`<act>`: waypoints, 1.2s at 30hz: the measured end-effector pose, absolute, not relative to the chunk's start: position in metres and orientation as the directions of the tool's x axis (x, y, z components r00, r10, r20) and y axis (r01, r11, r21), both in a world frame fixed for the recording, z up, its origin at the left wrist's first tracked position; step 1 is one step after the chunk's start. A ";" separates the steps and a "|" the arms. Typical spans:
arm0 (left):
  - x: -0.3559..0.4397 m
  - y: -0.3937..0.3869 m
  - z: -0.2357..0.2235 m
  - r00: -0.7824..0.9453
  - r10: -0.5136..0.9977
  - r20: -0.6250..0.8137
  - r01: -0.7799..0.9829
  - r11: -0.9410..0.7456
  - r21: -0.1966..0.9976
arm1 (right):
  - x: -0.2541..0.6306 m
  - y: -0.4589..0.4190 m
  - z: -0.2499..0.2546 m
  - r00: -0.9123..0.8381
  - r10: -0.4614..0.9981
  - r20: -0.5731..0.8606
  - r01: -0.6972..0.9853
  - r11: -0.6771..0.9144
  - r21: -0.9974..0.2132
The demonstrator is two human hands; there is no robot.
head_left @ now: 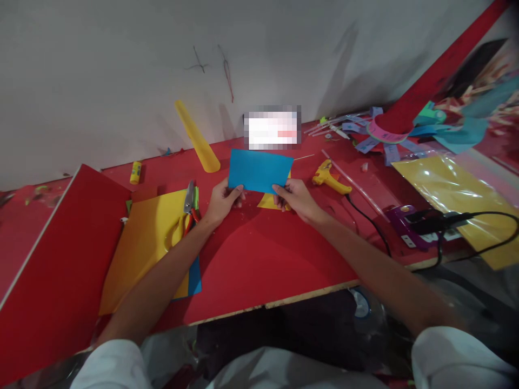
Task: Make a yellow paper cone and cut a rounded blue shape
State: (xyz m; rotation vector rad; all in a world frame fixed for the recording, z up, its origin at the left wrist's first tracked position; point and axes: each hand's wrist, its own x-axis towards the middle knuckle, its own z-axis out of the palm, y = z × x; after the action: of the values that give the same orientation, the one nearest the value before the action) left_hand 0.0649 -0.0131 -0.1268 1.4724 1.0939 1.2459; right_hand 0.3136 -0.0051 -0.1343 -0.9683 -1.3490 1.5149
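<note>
A rectangular sheet of blue paper (pixel 260 170) is held up over the red table between both my hands. My left hand (pixel 224 201) pinches its lower left corner, thumb on the near face. At the lower right corner, my right hand (pixel 295 199) grips it the same way. Part of a yellow paper piece (pixel 267 202) shows behind and below the blue sheet, near my right fingers. Left of my left hand, scissors (pixel 188 208) with orange-red handles lie on a stack of yellow paper (pixel 141 232). A yellow glue gun (pixel 330 177) rests to the right of my right hand.
The red tabletop (pixel 259 259) ends at a near edge. A red board (pixel 60 259) leans at left. A yellow paper cone (pixel 198 138) and a glue stick (pixel 136 173) stand behind. Right are a purple power strip (pixel 409 229), black cables, plastic-wrapped yellow paper (pixel 458 200) and a red cone (pixel 438 70).
</note>
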 end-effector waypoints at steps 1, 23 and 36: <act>0.065 -0.014 -0.127 0.130 0.972 0.193 0.087 -0.205 0.975 | 0.314 -0.004 -0.134 -0.302 0.953 0.013 -0.137 -0.030 -0.990; 0.062 -0.011 -0.130 0.079 0.981 0.179 0.059 -0.184 0.981 | 0.308 -0.010 -0.128 -0.289 0.957 0.025 -0.180 -0.029 -0.983; 0.063 -0.013 -0.123 0.106 0.985 0.138 0.043 -0.144 0.989 | 0.310 -0.012 -0.130 -0.368 0.928 0.055 0.113 0.103 -0.988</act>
State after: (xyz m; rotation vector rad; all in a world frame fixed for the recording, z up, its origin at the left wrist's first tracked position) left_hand 0.0632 -0.0132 -0.1228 1.3974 1.0981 1.2097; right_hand 0.3097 -0.0121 -0.1305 -1.0437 -1.6185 1.3495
